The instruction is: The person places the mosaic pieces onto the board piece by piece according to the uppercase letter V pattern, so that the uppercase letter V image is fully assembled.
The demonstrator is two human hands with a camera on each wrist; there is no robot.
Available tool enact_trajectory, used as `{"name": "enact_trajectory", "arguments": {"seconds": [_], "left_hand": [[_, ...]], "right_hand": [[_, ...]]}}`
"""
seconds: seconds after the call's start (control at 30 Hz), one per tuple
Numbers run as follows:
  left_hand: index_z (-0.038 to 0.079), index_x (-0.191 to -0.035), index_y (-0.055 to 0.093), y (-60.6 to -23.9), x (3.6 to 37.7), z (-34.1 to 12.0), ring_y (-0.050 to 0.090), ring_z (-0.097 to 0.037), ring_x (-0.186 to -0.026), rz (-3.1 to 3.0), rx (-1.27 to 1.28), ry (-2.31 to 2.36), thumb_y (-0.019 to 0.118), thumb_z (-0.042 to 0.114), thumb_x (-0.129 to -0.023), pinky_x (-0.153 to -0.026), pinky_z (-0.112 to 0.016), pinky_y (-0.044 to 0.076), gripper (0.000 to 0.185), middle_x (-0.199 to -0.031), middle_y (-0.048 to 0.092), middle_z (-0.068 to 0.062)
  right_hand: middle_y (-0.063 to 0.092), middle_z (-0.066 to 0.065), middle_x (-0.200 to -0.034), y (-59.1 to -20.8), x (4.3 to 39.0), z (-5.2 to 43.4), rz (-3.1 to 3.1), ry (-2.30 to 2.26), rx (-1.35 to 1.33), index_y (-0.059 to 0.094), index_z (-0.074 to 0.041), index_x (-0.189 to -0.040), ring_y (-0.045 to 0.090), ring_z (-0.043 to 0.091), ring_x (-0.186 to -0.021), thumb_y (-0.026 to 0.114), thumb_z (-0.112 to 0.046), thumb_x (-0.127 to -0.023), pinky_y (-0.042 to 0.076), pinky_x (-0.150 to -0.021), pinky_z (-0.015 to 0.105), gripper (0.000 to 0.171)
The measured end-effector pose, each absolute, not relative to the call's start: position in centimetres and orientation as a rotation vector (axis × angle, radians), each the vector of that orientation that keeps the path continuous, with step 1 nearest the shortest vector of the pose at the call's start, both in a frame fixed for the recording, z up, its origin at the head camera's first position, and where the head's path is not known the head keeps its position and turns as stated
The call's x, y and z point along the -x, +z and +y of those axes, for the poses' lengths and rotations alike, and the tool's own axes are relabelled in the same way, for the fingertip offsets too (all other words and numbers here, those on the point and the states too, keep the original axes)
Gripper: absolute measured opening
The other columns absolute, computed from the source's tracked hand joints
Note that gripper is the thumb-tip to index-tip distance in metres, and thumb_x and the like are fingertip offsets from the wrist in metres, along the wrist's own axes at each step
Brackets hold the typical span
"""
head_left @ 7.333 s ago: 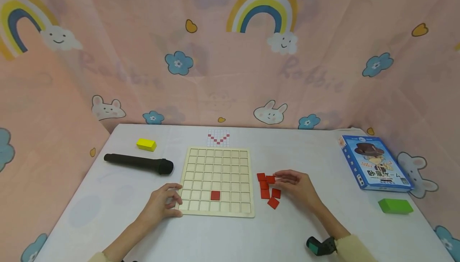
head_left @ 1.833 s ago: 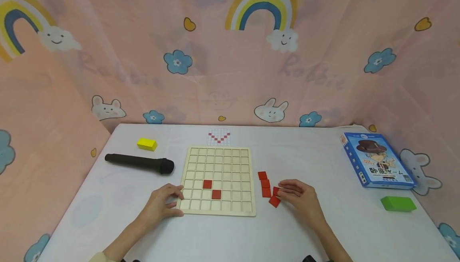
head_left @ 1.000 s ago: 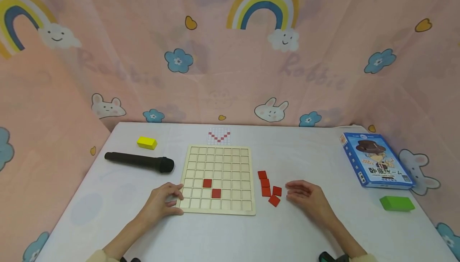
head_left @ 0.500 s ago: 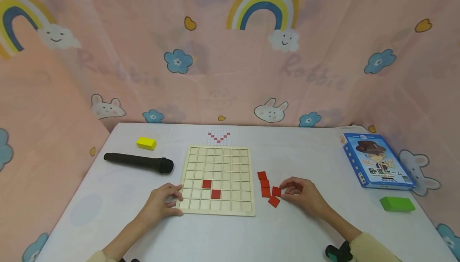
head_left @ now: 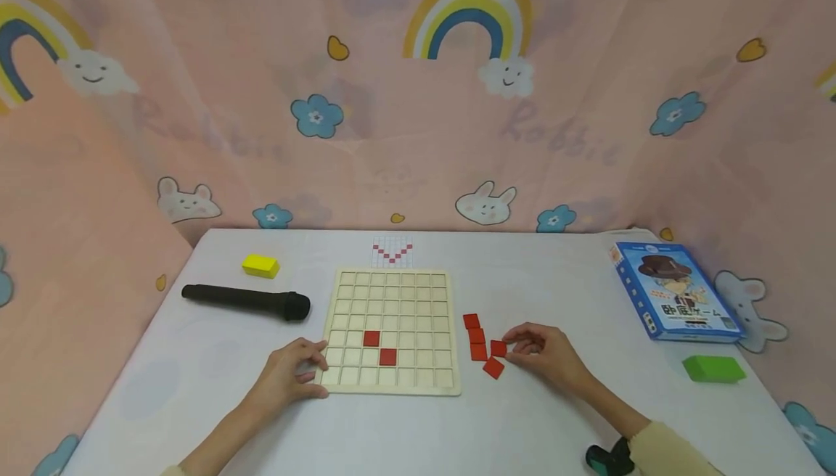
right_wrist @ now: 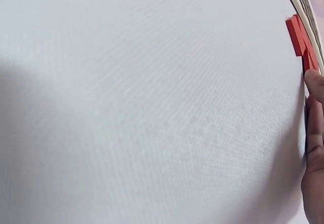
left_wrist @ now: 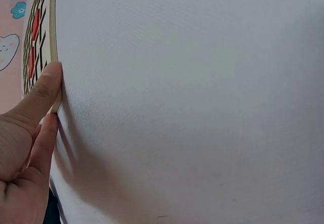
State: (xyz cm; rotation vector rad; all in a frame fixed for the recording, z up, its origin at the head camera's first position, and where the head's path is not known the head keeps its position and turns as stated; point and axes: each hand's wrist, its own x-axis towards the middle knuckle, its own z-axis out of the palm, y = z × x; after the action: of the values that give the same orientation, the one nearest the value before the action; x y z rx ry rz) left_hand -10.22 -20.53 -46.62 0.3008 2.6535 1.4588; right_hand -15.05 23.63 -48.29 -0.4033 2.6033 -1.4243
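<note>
A cream grid board point(head_left: 451, 302) lies mid-table with two red square tiles set in its cells, an upper-left tile point(head_left: 371, 339) and a lower-right tile point(head_left: 388, 357). My left hand point(head_left: 285, 376) grips the board's near-left corner, thumb on the near edge and fingers along the left side; the left wrist view shows the thumb point(left_wrist: 44, 88) on its rim. Right of the board lie several loose red tiles point(head_left: 478, 352). My right hand point(head_left: 550, 357) pinches one red tile point(head_left: 498, 348) at its right edge; in the right wrist view the fingers partly cover it.
Behind the board lies a small grid card point(head_left: 392, 252) with a red V pattern. A black microphone point(head_left: 244, 300) and yellow block point(head_left: 260, 266) are at left. A blue box point(head_left: 675, 291) and green block point(head_left: 714, 368) stand at right. A patterned cloth surrounds the table.
Since the oldest frame, a second red tile has come onto the board and the loose group has shrunk. My right hand drew back from the tiles, then returned to one. My left hand stayed.
</note>
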Motion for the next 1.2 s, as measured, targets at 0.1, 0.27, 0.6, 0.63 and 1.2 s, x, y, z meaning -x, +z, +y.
{"name": "enact_trajectory", "arguments": {"seconds": [0.1,0.27,0.6,0.63,1.2], "left_hand": [[0.005,-0.079,0.063,-46.8,10.2,-20.6,0.055,-0.041,-0.116,2.658,-0.300,1.455,0.088,0.000,-0.056,-0.078,-0.023,0.058,0.035,-0.116,0.061,-0.017],[0.005,-0.080,0.063,-46.9,10.3,-20.6,0.056,-0.041,-0.114,2.664,-0.333,1.447,0.088,0.001,-0.057,-0.078,-0.022,0.058,0.034,-0.116,0.061,-0.019],[0.005,-0.080,0.064,-46.7,10.3,-20.6,0.056,-0.040,-0.114,2.675,-0.352,1.427,0.088,0.000,-0.057,-0.077,-0.023,0.058,0.034,-0.114,0.061,-0.018],[0.005,-0.080,0.064,-46.7,10.3,-20.6,0.056,-0.040,-0.114,2.677,-0.349,1.423,0.088,-0.001,-0.057,-0.077,-0.023,0.058,0.034,-0.114,0.061,-0.017],[0.004,-0.079,0.063,-46.4,10.3,-20.4,0.057,-0.042,-0.112,2.692,-0.340,1.409,0.088,-0.001,-0.055,-0.075,-0.024,0.058,0.035,-0.113,0.061,-0.018]], "right_hand": [[0.069,0.011,-0.101,-48.6,15.1,23.9,2.586,-1.455,0.415,0.067,-0.001,-0.108,0.064,0.011,-0.075,0.077,-0.011,-0.081,0.057,-0.071,0.018,0.030],[0.069,0.012,-0.102,-48.5,15.2,24.2,2.564,-1.503,0.344,0.067,-0.002,-0.110,0.065,0.011,-0.078,0.076,-0.011,-0.082,0.057,-0.073,0.017,0.031],[0.068,0.018,-0.108,-48.3,14.7,24.4,2.568,-1.606,0.281,0.065,0.002,-0.114,0.069,0.020,-0.093,0.073,-0.008,-0.084,0.055,-0.082,0.017,0.034],[0.068,0.018,-0.109,-48.3,14.6,24.4,2.575,-1.607,0.262,0.065,0.002,-0.115,0.069,0.021,-0.094,0.073,-0.009,-0.084,0.055,-0.082,0.017,0.034],[0.067,0.019,-0.112,-47.6,14.1,23.1,2.653,-1.589,0.094,0.065,0.003,-0.115,0.067,0.029,-0.101,0.072,-0.003,-0.084,0.056,-0.085,0.023,0.032]]}}
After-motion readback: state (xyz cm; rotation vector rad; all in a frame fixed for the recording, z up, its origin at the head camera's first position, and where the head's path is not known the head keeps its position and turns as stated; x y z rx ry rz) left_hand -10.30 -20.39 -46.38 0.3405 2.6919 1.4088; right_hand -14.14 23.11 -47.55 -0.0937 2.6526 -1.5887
